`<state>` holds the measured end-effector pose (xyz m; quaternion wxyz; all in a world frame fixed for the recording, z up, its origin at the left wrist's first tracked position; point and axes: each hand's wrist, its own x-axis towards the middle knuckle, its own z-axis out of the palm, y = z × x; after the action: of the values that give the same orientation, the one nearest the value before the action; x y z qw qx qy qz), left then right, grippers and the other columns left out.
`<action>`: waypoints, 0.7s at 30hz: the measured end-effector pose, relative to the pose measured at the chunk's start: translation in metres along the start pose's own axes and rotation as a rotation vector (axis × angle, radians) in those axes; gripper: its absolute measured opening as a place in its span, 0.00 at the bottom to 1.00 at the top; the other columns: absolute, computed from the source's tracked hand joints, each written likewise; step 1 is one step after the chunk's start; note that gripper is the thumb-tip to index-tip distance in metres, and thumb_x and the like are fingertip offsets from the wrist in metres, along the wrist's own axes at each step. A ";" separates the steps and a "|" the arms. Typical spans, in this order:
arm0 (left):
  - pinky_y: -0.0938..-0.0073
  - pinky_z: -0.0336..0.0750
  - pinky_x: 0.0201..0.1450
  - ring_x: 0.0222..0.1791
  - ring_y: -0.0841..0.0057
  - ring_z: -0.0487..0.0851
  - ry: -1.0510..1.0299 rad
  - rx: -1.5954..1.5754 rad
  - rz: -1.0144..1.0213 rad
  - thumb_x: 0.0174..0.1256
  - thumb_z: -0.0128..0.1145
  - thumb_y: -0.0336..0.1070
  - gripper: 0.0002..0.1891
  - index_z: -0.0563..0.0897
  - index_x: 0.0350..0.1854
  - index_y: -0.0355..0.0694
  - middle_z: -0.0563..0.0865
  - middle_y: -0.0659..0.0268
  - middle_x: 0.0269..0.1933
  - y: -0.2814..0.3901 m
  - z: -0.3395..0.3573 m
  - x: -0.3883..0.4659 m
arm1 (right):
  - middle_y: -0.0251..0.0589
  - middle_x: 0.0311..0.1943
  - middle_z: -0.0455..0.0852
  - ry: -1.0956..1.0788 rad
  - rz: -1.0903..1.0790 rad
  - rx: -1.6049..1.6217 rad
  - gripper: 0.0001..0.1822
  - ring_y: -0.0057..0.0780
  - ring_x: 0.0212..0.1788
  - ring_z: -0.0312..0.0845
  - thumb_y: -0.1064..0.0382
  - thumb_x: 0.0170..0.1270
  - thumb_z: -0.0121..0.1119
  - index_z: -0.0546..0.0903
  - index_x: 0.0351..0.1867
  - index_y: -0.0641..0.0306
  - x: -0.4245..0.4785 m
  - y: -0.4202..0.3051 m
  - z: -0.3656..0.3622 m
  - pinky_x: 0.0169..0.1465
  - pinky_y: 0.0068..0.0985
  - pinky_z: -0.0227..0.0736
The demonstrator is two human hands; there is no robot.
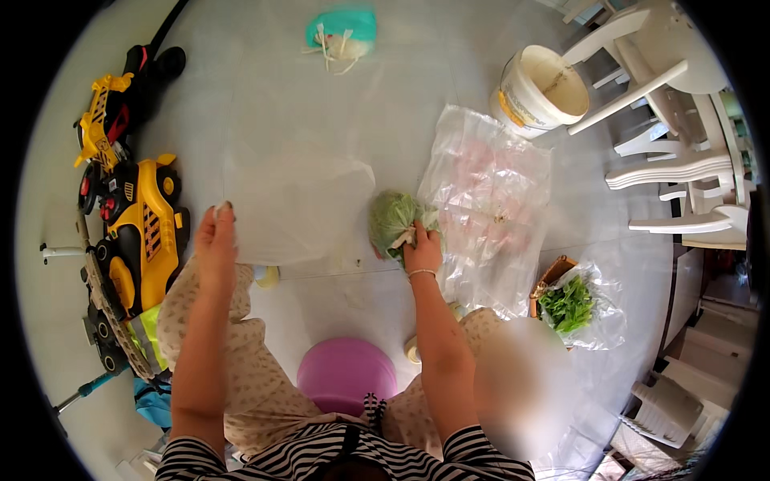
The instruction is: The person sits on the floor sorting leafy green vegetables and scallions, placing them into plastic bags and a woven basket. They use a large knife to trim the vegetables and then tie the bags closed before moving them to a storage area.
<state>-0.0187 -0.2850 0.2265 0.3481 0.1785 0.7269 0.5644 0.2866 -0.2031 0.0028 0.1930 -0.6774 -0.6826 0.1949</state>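
My right hand [424,248] grips the gathered neck of a plastic bag with green leafy vegetables [391,219] inside. The bag rests on the grey floor, beside the left edge of a flattened clear plastic sheet [481,198] with faint pink patches. My left hand [216,243] is raised above my left knee, its fingers drawn together and slightly blurred. Whether something small is pinched between its fingertips, I cannot tell. A purple plastic stool [347,368] shows between my legs.
A white bucket [511,96] stands at the sheet's far right corner, near white chairs [668,168]. Leafy greens [568,303] lie in clear plastic by a wicker basket [547,279]. Yellow ride-on toys [150,228] line the left wall. A teal bag [349,30] lies far ahead. A blurred patch covers the lower right.
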 end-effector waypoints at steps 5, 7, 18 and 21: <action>0.87 0.59 0.31 0.27 0.91 0.63 -0.071 0.080 0.017 0.67 0.54 0.44 0.12 0.78 0.35 0.40 0.71 0.81 0.26 -0.011 0.002 -0.002 | 0.42 0.31 0.79 0.050 0.139 0.138 0.18 0.40 0.33 0.77 0.60 0.45 0.62 0.84 0.42 0.56 -0.043 0.000 -0.056 0.40 0.34 0.73; 0.85 0.60 0.29 0.26 0.90 0.63 -0.097 0.131 0.067 0.67 0.53 0.44 0.13 0.79 0.38 0.38 0.72 0.80 0.25 -0.019 0.011 -0.009 | 0.42 0.29 0.81 0.050 0.202 0.254 0.16 0.36 0.31 0.78 0.61 0.47 0.61 0.84 0.40 0.60 -0.066 0.007 -0.089 0.39 0.31 0.73; 0.83 0.60 0.24 0.21 0.89 0.64 -0.529 0.195 0.126 0.66 0.52 0.39 0.11 0.80 0.42 0.37 0.71 0.76 0.20 -0.028 0.029 -0.102 | 0.32 0.25 0.82 -0.179 0.392 1.460 0.06 0.19 0.27 0.74 0.73 0.51 0.58 0.83 0.31 0.70 -0.198 -0.032 -0.198 0.30 0.19 0.67; 0.85 0.59 0.24 0.20 0.90 0.62 -0.457 0.286 0.398 0.67 0.51 0.39 0.11 0.80 0.43 0.37 0.70 0.78 0.20 -0.034 0.019 -0.116 | 0.36 0.30 0.83 -0.113 0.497 1.641 0.08 0.23 0.31 0.77 0.71 0.56 0.58 0.82 0.37 0.70 -0.211 -0.056 -0.175 0.35 0.21 0.72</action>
<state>0.0796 -0.3577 0.2271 0.3566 0.4858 0.6528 0.4590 0.3325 -0.4141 0.1811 0.5392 -0.4427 -0.1662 0.6969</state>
